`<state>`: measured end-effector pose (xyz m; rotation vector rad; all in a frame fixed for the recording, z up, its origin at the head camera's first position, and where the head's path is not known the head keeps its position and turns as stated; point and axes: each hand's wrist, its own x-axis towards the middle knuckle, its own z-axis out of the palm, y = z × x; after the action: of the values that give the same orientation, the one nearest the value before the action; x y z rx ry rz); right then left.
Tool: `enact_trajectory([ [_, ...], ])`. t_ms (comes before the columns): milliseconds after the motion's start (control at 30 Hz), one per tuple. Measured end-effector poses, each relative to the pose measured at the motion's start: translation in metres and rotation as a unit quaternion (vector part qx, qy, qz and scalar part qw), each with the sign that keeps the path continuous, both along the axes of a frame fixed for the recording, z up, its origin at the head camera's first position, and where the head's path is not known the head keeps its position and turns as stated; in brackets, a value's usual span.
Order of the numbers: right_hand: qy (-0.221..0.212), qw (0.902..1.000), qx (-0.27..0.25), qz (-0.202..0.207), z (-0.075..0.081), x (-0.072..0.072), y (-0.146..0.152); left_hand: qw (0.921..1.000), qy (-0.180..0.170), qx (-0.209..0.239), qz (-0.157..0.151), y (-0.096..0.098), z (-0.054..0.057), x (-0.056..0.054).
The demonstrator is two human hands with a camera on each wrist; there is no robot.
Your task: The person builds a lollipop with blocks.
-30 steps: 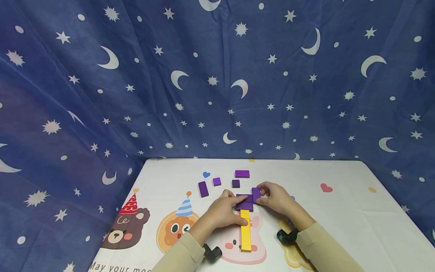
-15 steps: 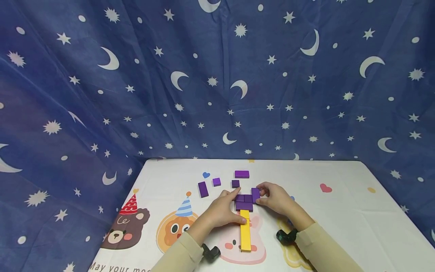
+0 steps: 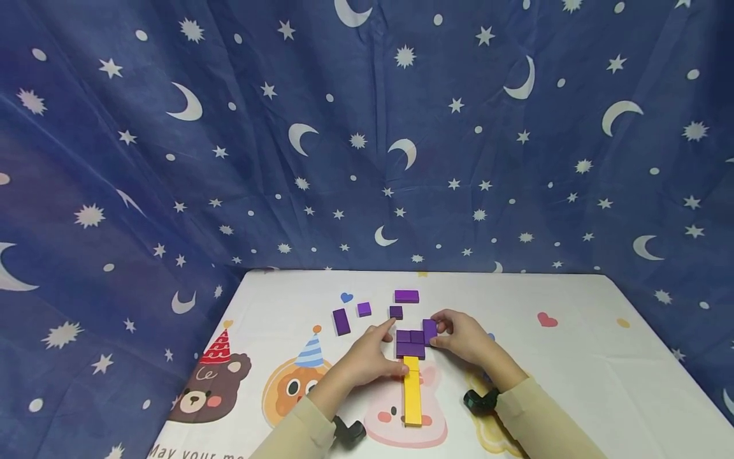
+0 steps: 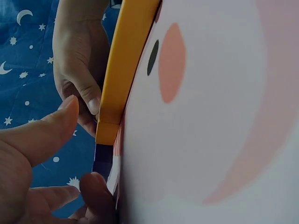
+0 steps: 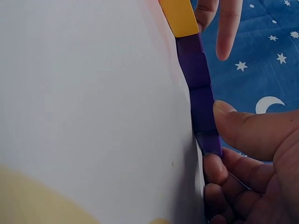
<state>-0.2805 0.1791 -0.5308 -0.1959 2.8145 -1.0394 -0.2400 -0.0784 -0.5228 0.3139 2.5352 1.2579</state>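
My right hand (image 3: 467,338) pinches an upright purple rectangular block (image 3: 429,331) between thumb and fingers. The block stands against the right side of a cluster of purple blocks (image 3: 410,350), which lie flat. Below that cluster runs a strip of yellow blocks (image 3: 412,401), pointing toward me. My left hand (image 3: 369,357) is spread on the left, its thumb beside the yellow strip's upper end. Its index finger reaches toward a small dark purple cube (image 3: 395,312). In the right wrist view, the thumb (image 5: 238,128) lies along the purple row.
Farther back lies a purple rectangular block (image 3: 406,296). To the left are a lighter purple cube (image 3: 364,309) and a dark purple rectangular block (image 3: 341,322). A printed white cloth (image 3: 573,363) covers the table, with a starry blue curtain (image 3: 367,159) behind it.
My left hand has lifted its index finger off the purple cluster and drawn back left, uncovering the blocks. The right hand stays on its purple block.
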Motion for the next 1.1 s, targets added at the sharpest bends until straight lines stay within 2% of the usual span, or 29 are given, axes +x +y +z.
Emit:
enact_trajectory([
  [133, 0.001, 1.0000, -0.002, -0.001, 0.000, 0.001, -0.001, 0.9986, -0.031, 0.040, 0.017, -0.004, 0.000, 0.002],
  [300, 0.001, 1.0000, -0.001, -0.006, 0.001, 0.002, -0.002, 0.9914, -0.058, 0.113, 0.031, -0.008, 0.000, 0.003],
  [533, 0.003, 1.0000, -0.004, -0.002, 0.001, 0.001, -0.001, 0.9888, -0.038, 0.139, 0.039, -0.019, 0.003, 0.003],
  [767, -0.001, 1.0000, -0.007, -0.005, 0.000, 0.001, -0.001, 0.9882, -0.008, 0.143, 0.054, -0.039, 0.012, -0.004],
  [1100, 0.004, 1.0000, -0.006, -0.002, 0.000, 0.001, 0.000, 0.9805, -0.004, 0.174, 0.092, -0.063, 0.019, -0.012],
])
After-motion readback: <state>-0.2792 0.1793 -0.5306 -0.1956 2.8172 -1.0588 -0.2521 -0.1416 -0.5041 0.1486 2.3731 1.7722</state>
